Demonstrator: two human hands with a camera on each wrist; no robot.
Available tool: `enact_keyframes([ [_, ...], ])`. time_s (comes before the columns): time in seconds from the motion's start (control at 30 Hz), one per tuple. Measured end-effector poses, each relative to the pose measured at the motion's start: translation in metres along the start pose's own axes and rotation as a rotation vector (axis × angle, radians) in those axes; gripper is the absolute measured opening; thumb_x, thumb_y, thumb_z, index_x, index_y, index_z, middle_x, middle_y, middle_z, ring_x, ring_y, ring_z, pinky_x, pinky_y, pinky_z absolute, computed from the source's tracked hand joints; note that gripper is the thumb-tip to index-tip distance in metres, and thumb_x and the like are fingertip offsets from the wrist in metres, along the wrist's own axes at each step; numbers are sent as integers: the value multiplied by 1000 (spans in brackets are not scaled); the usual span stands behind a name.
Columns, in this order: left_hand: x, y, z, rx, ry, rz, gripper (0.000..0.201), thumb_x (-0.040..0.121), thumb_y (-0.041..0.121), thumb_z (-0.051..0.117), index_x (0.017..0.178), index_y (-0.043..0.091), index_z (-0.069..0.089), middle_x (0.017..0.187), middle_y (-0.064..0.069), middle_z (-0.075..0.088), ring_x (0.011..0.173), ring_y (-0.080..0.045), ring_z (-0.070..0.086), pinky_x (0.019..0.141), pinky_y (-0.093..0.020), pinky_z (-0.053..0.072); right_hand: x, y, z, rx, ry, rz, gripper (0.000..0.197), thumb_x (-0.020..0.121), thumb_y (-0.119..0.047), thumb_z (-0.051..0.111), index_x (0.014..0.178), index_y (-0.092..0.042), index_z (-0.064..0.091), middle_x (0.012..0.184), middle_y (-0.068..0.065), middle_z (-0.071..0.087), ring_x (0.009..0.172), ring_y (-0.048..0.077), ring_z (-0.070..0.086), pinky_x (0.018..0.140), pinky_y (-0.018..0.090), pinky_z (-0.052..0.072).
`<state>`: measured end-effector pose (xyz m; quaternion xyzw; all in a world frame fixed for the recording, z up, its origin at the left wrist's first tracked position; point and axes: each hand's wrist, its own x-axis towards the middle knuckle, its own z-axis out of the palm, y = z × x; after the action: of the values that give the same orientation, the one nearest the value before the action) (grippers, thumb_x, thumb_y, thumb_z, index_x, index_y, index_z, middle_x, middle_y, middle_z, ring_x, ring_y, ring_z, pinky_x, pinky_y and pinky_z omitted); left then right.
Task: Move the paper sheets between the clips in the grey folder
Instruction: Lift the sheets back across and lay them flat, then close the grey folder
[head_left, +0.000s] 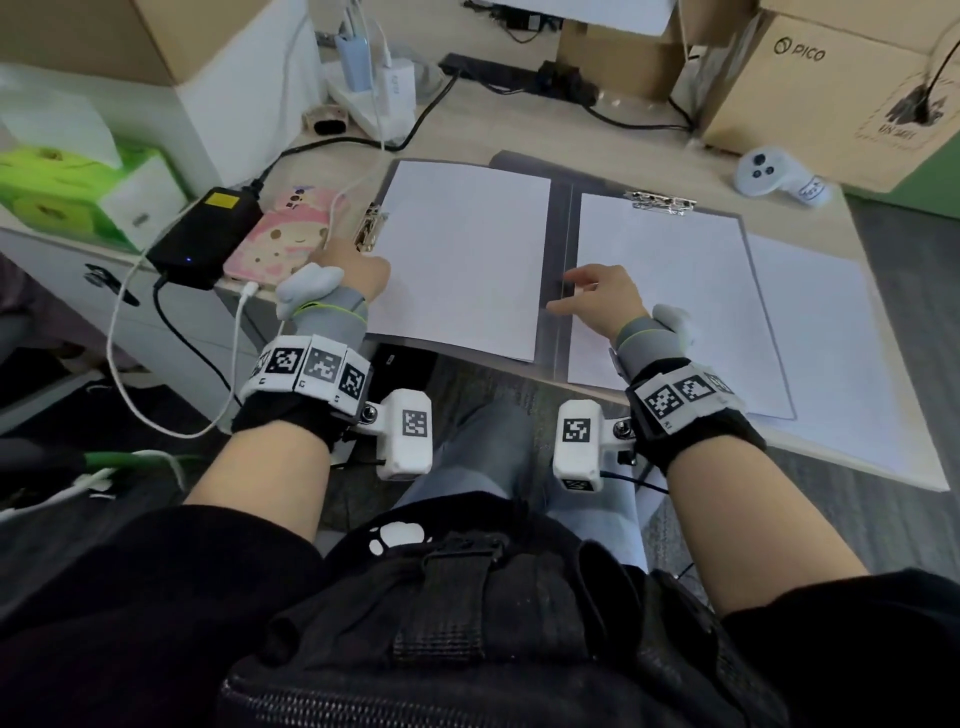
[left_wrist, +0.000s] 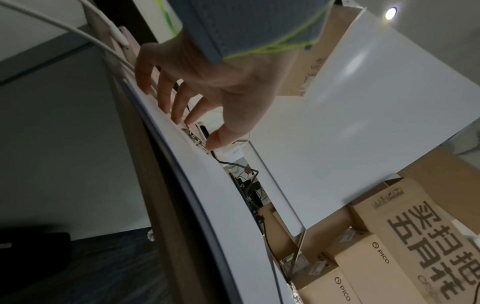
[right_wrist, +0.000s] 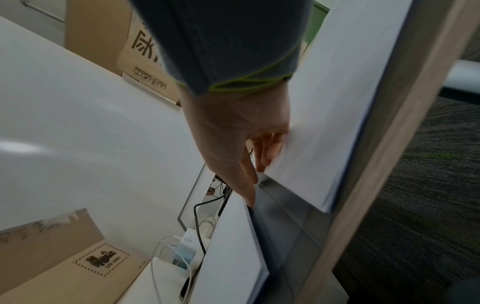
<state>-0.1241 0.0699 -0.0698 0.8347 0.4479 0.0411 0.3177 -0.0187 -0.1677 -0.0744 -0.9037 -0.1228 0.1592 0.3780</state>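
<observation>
The grey folder (head_left: 558, 249) lies open on the desk. Its left half carries a white paper stack (head_left: 457, 260) beside a metal side clip (head_left: 370, 228). The right half holds paper sheets (head_left: 670, 301) under a metal top clip (head_left: 660, 201). My left hand (head_left: 343, 254) is at the left stack's outer edge. In the left wrist view its fingers (left_wrist: 166, 107) touch the paper and the thumb tip is at the side clip (left_wrist: 193, 137). My right hand (head_left: 582, 291) is spread over the folder's spine. Its straight fingers (right_wrist: 267, 156) lie against the right sheets (right_wrist: 324, 102).
A pink-cased phone (head_left: 280, 239), a black power brick (head_left: 208, 234) and white cables sit left of the folder. A loose white sheet (head_left: 821, 332) lies to its right. Behind are a white controller (head_left: 779, 176) and cardboard boxes (head_left: 831, 78). The folder overhangs the desk's near edge.
</observation>
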Motion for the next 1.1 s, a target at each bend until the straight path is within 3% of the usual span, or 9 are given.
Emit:
enact_keyframes([
  [0.17, -3, -11, -8, -47, -58, -74, 49, 85, 27, 54, 128, 4, 47, 110, -19, 57, 96, -35, 55, 76, -33, 41, -12, -4, 9, -91, -7, 4, 54, 72, -27, 76, 123, -20, 62, 116, 7, 52, 120, 31, 49, 106, 39, 42],
  [0.3, -13, -21, -8, -37, -72, -48, 51, 87, 25, 56, 131, 2, 45, 127, -20, 55, 101, -36, 53, 77, -31, 36, -19, -5, 17, -186, -12, -1, 55, 77, -29, 72, 129, -27, 54, 139, 8, 36, 132, 31, 30, 110, 33, 29],
  [0.47, -17, -30, -16, -320, 34, -65, 43, 71, 23, 63, 108, 1, 62, 105, -17, 66, 83, -28, 56, 75, -33, 46, -28, -10, 22, -147, -15, -1, 49, 81, -22, 66, 128, -26, 54, 143, 6, 31, 134, 30, 23, 111, 37, 28],
  [0.57, -22, -29, -25, -528, 162, -13, 14, 72, 16, 58, 85, 19, 64, 82, -18, 57, 73, -27, 48, 72, -34, 48, -28, -13, 21, -143, 8, 12, 47, 80, -22, 67, 125, -26, 57, 141, 7, 38, 132, 31, 27, 108, 38, 32],
  [0.63, -24, -23, -36, -650, 240, 29, 21, 71, 15, 53, 81, 31, 62, 76, -14, 53, 70, -27, 47, 66, -28, 45, -29, -20, 22, -111, 15, 29, 46, 80, -23, 66, 125, -26, 58, 138, 9, 42, 131, 33, 29, 108, 40, 35],
  [0.7, -27, -10, -45, -851, 266, 72, 26, 69, 14, 55, 87, 24, 72, 79, -8, 67, 74, -27, 61, 64, -23, 53, -30, -26, 21, -86, 7, 44, 46, 79, -25, 66, 124, -23, 58, 134, 9, 47, 130, 33, 35, 108, 40, 36],
  [0.8, -41, 17, -54, -1122, 186, 246, 25, 76, 8, 56, 96, 8, 72, 86, -8, 67, 80, -21, 63, 63, -24, 53, -30, -33, 16, 9, -19, 15, 48, 79, -28, 69, 123, -12, 59, 122, 7, 57, 123, 29, 50, 108, 40, 40],
  [0.97, -71, 62, -55, -1209, -208, 515, 32, 90, 36, 40, 102, 17, 63, 83, 8, 65, 62, -3, 61, 53, -25, 47, -41, -46, 1, 263, 32, -59, 47, 88, -36, 61, 115, 2, 62, 87, 2, 58, 84, 16, 53, 80, 28, 49],
  [1.1, -91, 96, -34, -1049, -357, 679, 45, 93, 40, 36, 130, 20, 50, 124, -1, 59, 109, -14, 60, 63, -31, 54, -55, -46, -22, 393, 82, -67, 68, 89, -46, 54, 119, 15, 53, 122, 32, 57, 114, 42, 55, 99, 47, 47],
])
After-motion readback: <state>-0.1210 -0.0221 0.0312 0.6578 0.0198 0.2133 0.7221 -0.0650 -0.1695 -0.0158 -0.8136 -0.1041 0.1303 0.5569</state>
